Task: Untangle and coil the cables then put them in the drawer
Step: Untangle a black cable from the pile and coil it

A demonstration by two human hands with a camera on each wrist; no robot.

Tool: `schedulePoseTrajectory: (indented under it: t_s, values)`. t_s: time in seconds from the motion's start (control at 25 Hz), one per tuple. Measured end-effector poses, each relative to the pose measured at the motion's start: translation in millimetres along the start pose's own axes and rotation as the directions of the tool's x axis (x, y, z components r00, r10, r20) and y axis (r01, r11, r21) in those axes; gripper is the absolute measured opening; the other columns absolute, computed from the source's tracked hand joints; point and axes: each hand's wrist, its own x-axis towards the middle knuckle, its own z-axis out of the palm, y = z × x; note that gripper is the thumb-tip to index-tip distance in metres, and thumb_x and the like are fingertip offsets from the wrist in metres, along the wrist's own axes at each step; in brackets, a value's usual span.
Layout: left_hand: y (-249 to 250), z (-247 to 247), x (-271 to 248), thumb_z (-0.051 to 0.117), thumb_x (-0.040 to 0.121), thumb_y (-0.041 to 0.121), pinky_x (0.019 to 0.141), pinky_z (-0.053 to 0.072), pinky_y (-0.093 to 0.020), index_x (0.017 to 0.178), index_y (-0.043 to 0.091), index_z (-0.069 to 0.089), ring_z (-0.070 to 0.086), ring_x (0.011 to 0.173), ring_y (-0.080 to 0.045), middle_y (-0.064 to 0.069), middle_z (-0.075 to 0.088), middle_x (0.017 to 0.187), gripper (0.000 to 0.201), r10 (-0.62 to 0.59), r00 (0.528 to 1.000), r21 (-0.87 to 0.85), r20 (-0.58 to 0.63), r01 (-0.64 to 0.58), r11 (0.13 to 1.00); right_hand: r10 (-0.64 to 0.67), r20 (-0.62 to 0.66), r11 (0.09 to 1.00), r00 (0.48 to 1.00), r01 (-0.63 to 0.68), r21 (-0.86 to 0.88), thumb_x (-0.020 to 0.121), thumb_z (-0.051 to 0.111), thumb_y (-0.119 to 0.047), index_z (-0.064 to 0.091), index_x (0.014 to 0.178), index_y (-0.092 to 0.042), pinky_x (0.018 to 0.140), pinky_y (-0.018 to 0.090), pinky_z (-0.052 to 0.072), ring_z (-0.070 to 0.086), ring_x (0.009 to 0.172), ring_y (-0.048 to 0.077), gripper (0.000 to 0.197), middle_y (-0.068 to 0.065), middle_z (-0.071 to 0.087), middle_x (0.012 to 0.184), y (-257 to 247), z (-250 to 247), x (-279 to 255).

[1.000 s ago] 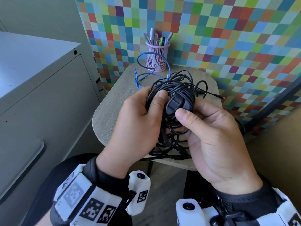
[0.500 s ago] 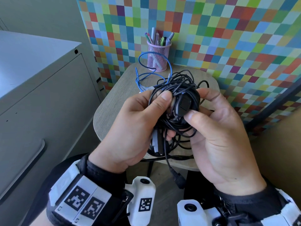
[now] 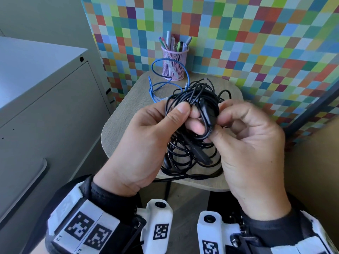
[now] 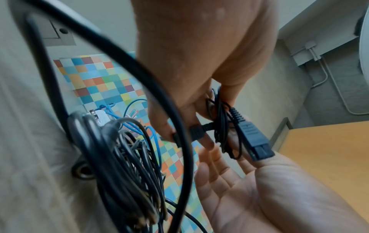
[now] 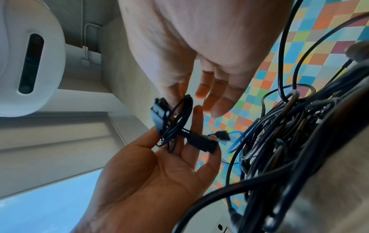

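The black cable tangle (image 3: 192, 125) is held up between both hands, just above the near edge of the small round worktop (image 3: 121, 129); its lower loops hang down to that worktop and one strand trails off the near edge. The left hand (image 3: 152, 143) has its thumb pressed against its curled fingers, pinching several thin strands at the tangle's upper left. The right hand (image 3: 247, 143) pinches a flat black connector (image 4: 251, 138) with a ribbed strain relief between thumb and fingertips, on the tangle's right. A second, smaller plug (image 5: 203, 143) lies across the left fingers, just beside that connector.

My reading is that the bundle is light and entirely limp: thin, soft cord that holds no shape, sags wherever it is not supported, and snags on itself when pulled. The jacket looks smooth, so a strand could slide through a loose pinch. The connectors are the only stiff parts, so the sensible place to take hold is a plug body, feeding it back through the loops rather than tugging mid-cord, which would likely tighten knots. Pulling hard where cord meets plug risks strain.

A blue cable (image 3: 161, 83) lies loosely curled on the worktop beyond the tangle, in front of a pink mesh pen cup (image 3: 174, 65). The grey cabinet (image 3: 45, 116) stands to the left of the worktop, its drawer closed
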Motion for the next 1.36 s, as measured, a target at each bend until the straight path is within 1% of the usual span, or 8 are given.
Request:
schedulePoseTrajectory:
  t_s: [0.12, 0.28, 0.4, 0.68, 0.96, 1.12, 1.24, 1.36]
  values:
    - [1.8, -2.2, 1.6, 0.054, 0.099, 0.018, 0.075, 0.058, -0.033, 0.085, 0.008, 0.072, 0.07, 0.074, -0.022, -0.009, 0.071, 0.074, 0.025, 0.018, 0.999, 0.014, -0.038, -0.018, 1.0, -0.004, 0.026, 0.995, 1.0, 0.007, -0.096, 0.089, 0.082, -0.01, 0.081, 0.099, -0.014, 0.091, 0.038, 0.058, 0.068, 0.114, 0.019, 0.011, 0.01, 0.068, 0.118, -0.3, 1.5, -1.2]
    - [1.5, -5.5, 2.5, 0.052, 0.103, 0.015, 0.081, 0.056, -0.033, 0.088, 0.007, 0.071, 0.069, 0.079, -0.021, -0.007, 0.072, 0.076, 0.025, 0.098, 0.993, 0.154, -0.059, -0.088, 0.984, 0.126, 0.202, 0.992, 0.971, -0.128, -0.003, 0.106, 0.058, -0.012, 0.082, 0.106, -0.017, 0.11, 0.037, 0.048, 0.059, 0.133, 0.017, 0.024, 0.001, 0.071, 0.13, -7.6, 10.0, -4.3]
    - [3.6, -7.0, 1.5, 0.052, 0.105, 0.01, 0.077, 0.055, -0.021, 0.091, 0.002, 0.068, 0.071, 0.076, -0.011, -0.001, 0.074, 0.077, 0.023, 0.17, 0.983, 0.361, -0.075, -0.133, 0.923, 0.295, 0.293, 0.88, 0.91, -0.378, 0.287, 0.098, 0.056, -0.026, 0.079, 0.11, -0.018, 0.098, 0.035, 0.053, 0.063, 0.128, 0.017, 0.028, 0.002, 0.072, 0.129, -16.4, 14.0, -4.4]
    - [4.2, 0.4, -3.0, 0.059, 0.104, 0.017, 0.077, 0.051, -0.014, 0.092, 0.017, 0.074, 0.073, 0.084, -0.001, 0.013, 0.077, 0.083, 0.019, 0.299, 0.953, 0.726, -0.049, -0.172, 0.666, 0.379, 0.123, 0.854, 0.917, -0.398, 0.334, 0.084, 0.062, -0.018, 0.08, 0.096, -0.016, 0.075, 0.012, 0.052, 0.076, 0.093, 0.004, 0.021, -0.001, 0.081, 0.098, -18.5, 26.3, -5.0]
    - [3.9, -5.4, 1.8, 0.056, 0.105, 0.023, 0.07, 0.043, -0.011, 0.088, 0.028, 0.064, 0.062, 0.076, 0.003, 0.019, 0.068, 0.078, 0.02, 0.421, 0.896, 0.802, -0.144, -0.143, 0.58, 0.44, 0.12, 0.827, 0.89, -0.453, 0.333, 0.091, 0.069, -0.023, 0.072, 0.071, -0.018, 0.076, 0.032, 0.056, 0.068, 0.091, 0.014, 0.021, -0.002, 0.071, 0.088, -14.4, 14.2, -2.6]
    - [4.1, -16.7, 7.0, 0.052, 0.107, 0.018, 0.068, 0.043, -0.012, 0.085, 0.016, 0.063, 0.059, 0.07, 0.001, 0.009, 0.064, 0.071, 0.025, 0.383, 0.908, 0.771, -0.172, -0.118, 0.626, 0.472, 0.137, 0.745, 0.871, -0.478, 0.465, 0.094, 0.057, -0.032, 0.054, 0.067, -0.017, 0.084, 0.04, 0.056, 0.061, 0.079, 0.021, 0.031, 0.003, 0.054, 0.072, -20.2, 4.5, 5.6]
    - [0.9, -14.9, 8.6, 0.048, 0.107, 0.021, 0.075, 0.056, -0.03, 0.084, 0.014, 0.061, 0.058, 0.07, -0.022, 0.006, 0.052, 0.066, 0.028, 0.251, 0.943, 0.504, -0.219, -0.111, 0.857, 0.462, 0.126, 0.759, 0.878, -0.465, 0.456, 0.095, 0.052, -0.03, 0.055, 0.074, -0.012, 0.069, 0.04, 0.058, 0.042, 0.049, 0.021, 0.028, 0.001, 0.031, 0.051, -26.6, 3.2, 8.3]
    - [3.2, -16.9, 9.9, 0.043, 0.11, 0.02, 0.07, 0.059, -0.045, 0.087, 0.012, 0.058, 0.056, 0.063, -0.022, 0.001, 0.043, 0.068, 0.029, 0.135, 0.956, 0.191, -0.262, -0.086, 0.978, 0.389, 0.124, 0.871, 0.913, -0.408, 0.274, 0.097, 0.053, -0.028, 0.066, 0.085, -0.006, 0.054, 0.038, 0.052, 0.029, 0.041, 0.019, 0.027, 0.001, 0.024, 0.049, -25.0, 2.6, 7.7]
